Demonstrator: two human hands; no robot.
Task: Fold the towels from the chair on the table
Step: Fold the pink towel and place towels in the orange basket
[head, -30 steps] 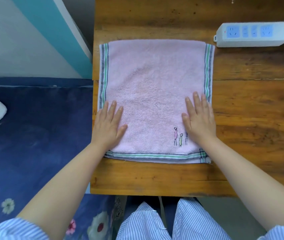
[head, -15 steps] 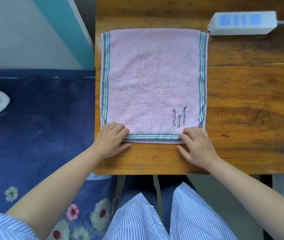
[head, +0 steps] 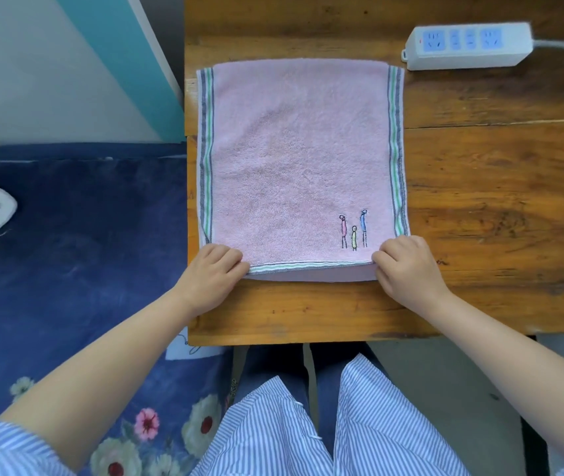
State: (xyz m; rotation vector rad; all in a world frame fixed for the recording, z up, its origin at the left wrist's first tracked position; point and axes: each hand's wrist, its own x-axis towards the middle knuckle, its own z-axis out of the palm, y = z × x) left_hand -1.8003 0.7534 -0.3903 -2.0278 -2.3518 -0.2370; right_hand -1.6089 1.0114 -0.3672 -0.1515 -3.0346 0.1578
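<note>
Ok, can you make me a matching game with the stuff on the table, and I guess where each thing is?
Things:
1. pink towel
2. power strip
3. left hand
4. right hand

Places:
A. far right part of the wooden table
B. pinching the towel's near left corner
C. spread flat along the table's left side
D. pinching the towel's near right corner

Pairs: 1-C, 2-A, 3-B, 4-D
</note>
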